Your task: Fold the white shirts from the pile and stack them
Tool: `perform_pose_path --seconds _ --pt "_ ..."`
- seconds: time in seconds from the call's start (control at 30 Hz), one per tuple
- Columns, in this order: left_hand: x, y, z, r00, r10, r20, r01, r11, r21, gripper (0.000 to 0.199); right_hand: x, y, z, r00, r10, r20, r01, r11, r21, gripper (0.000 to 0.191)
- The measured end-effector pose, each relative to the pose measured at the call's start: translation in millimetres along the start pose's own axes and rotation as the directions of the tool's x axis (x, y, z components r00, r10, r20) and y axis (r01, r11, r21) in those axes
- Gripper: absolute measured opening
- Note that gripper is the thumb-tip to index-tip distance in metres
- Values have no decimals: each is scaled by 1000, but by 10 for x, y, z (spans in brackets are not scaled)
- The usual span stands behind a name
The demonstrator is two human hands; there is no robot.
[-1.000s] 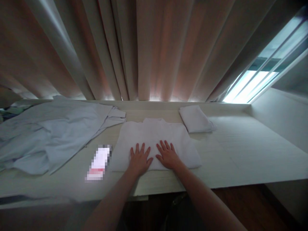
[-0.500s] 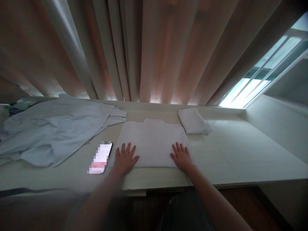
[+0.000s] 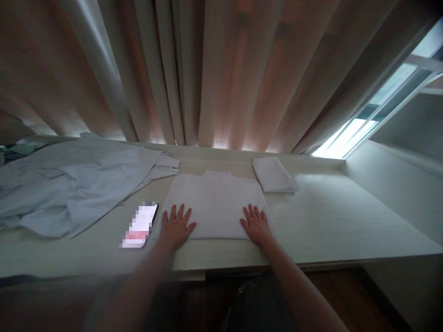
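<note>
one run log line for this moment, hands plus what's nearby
left hand: spread on white garment | right hand: spread on same garment | nearby: phone, smaller folded cloth

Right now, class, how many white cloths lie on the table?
3: a loose cloth at left, a flat cloth under left hand and right hand, a small cloth farther back, right. Others may be hidden beneath.

Bare surface (image 3: 328, 212) gives the right hand (image 3: 256, 225) room to pass rightward to the side wall (image 3: 391, 184), with a folded cloth (image 3: 273, 175) in the way farther back. Left of the left hand (image 3: 176, 228), a phone (image 3: 138, 226) and then a spread garment (image 3: 76, 184) obstruct; a curtain (image 3: 228, 78) closes off the far edge.
</note>
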State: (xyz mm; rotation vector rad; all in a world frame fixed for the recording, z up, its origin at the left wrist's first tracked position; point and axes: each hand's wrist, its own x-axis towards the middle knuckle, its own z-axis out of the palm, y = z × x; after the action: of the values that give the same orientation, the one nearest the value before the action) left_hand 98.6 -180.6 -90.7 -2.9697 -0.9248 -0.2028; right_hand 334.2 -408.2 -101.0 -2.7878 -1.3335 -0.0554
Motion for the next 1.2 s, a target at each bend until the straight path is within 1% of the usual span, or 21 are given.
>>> perform_pose_path --seconds 0.3,0.47,0.63,0.77,0.87,0.93,1.07,1.2 --pt "-53 6 0 1000 -6 5 6 1000 -25 61 -16 8 14 1000 -9 10 9 1000 5 58" --pt "-73 18 -48 1000 -19 23 20 999 -35 60 -30 6 20 1000 -4 23 4 1000 0 58" --pt "-106 -14 -52 999 15 38 -13 999 -40 61 -81 44 46 999 -39 12 39 999 -1 59" --pt "-109 -34 -21 1000 25 14 -25 999 -29 61 -88 82 35 998 -47 47 47 999 0 61" --pt "-104 -29 -19 1000 24 10 -24 1000 -20 61 -89 123 4 995 -75 73 75 997 2 61" --pt "-103 -23 -25 1000 17 17 -16 1000 -18 61 -99 157 -5 997 -50 60 51 999 -11 62" --pt "-102 -9 -38 1000 16 19 -16 1000 -25 61 -119 202 18 998 59 21 -59 998 -14 63" --pt "-96 9 -61 999 -6 44 7 999 -35 61 -112 192 30 996 77 48 -77 997 1 63"
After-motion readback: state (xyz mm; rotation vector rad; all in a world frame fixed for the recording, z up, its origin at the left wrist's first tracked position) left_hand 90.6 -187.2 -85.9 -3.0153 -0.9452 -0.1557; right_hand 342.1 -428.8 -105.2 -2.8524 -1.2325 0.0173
